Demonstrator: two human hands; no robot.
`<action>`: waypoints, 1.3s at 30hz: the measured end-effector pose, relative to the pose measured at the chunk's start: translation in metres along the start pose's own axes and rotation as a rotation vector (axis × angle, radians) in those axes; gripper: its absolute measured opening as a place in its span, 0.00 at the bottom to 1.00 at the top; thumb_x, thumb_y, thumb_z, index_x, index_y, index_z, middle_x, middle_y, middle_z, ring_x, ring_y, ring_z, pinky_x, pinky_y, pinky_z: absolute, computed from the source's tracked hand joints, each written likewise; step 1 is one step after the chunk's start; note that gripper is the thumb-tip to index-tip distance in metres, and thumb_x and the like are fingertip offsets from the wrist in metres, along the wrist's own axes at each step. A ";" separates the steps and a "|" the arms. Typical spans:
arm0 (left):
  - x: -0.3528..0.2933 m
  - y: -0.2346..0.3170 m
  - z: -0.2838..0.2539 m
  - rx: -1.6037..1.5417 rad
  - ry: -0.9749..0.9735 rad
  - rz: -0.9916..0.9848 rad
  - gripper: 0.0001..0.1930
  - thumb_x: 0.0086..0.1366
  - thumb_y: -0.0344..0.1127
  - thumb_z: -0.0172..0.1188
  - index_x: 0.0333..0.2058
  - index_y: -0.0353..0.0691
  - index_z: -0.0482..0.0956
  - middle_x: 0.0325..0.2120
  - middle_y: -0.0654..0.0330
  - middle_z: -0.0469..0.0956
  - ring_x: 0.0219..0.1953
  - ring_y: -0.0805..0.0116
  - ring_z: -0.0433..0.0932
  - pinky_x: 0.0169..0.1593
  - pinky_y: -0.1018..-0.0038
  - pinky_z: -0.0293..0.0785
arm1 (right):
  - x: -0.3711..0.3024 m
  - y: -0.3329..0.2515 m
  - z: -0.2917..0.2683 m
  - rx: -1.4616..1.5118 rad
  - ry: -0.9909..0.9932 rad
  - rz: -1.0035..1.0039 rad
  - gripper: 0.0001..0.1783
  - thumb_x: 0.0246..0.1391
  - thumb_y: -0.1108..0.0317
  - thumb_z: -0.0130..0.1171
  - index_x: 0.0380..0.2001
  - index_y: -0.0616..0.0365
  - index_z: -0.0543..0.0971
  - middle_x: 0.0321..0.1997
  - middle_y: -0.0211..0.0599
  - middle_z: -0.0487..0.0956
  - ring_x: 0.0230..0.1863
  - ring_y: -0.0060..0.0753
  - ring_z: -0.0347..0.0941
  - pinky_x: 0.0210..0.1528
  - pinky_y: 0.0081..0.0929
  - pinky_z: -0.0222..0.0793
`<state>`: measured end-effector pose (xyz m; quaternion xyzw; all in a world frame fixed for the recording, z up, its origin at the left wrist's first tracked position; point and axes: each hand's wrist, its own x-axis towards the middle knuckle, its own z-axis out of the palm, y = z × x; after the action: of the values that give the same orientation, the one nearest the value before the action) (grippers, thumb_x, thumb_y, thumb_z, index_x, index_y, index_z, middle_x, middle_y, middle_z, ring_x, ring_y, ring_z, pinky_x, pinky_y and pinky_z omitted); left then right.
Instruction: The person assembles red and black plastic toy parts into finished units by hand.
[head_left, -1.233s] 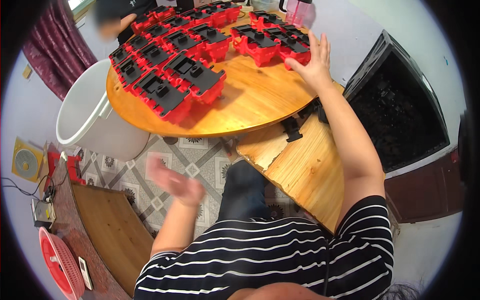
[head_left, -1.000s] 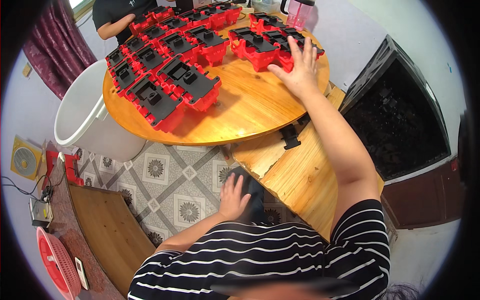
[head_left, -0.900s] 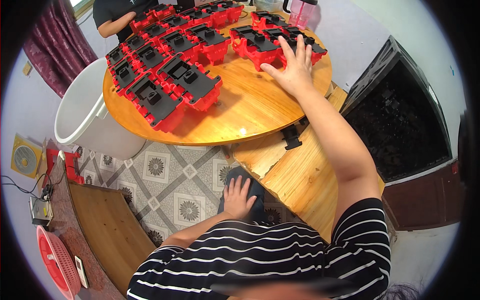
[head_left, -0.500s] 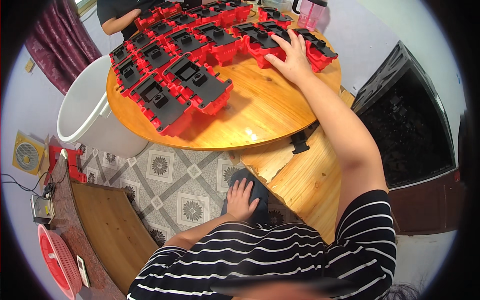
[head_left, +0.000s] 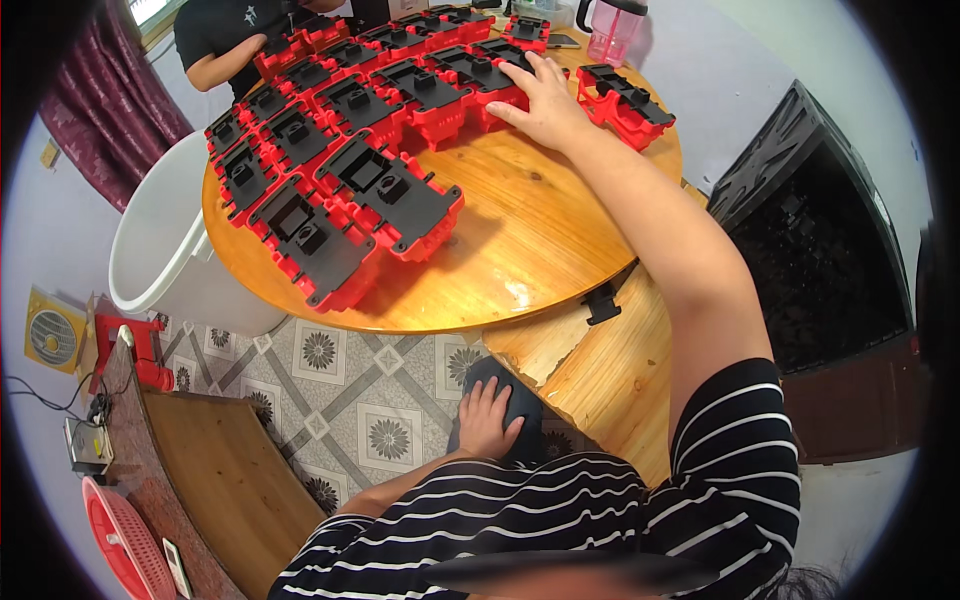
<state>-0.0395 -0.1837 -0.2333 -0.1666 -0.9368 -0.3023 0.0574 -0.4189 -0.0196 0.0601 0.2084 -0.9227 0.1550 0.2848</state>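
Note:
My right hand [head_left: 543, 106] reaches over the round wooden table [head_left: 520, 210] with fingers spread. Its fingertips rest on or just above a red plastic housing with a black top plate [head_left: 480, 72]; exact contact is hard to tell. To the right of the hand, a separate red and black housing [head_left: 628, 108] stands near the table's edge. Several more such housings fill the left and far side, the nearest a large one [head_left: 315, 240] close to the front left edge. My left hand [head_left: 485, 418] lies flat on my knee, holding nothing.
Across the table is another person in a dark shirt [head_left: 225, 45]. A pink clear jug [head_left: 612, 35] stands at the far right. A white bin [head_left: 165, 230] is beside the table at left; a wooden bench [head_left: 600, 350] lies below its right front edge.
My right hand has moved left, and the housing under it has shifted left towards the others, widening the gap to the right-hand one. My left hand stays on the knee.

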 end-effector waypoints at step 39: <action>0.015 -0.004 -0.006 -0.099 -0.021 -0.056 0.33 0.52 0.54 0.66 0.55 0.48 0.74 0.59 0.57 0.67 0.63 0.54 0.61 0.65 0.53 0.54 | 0.171 0.113 -0.027 0.295 -0.743 0.429 0.39 0.47 0.63 0.65 0.64 0.52 0.67 0.48 0.30 0.77 0.48 0.22 0.72 0.50 0.23 0.67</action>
<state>-0.0551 -0.1866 -0.2272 -0.1460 -0.9255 -0.3481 0.0307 -0.5888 0.0385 0.1636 0.0923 -0.9527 0.2551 -0.1373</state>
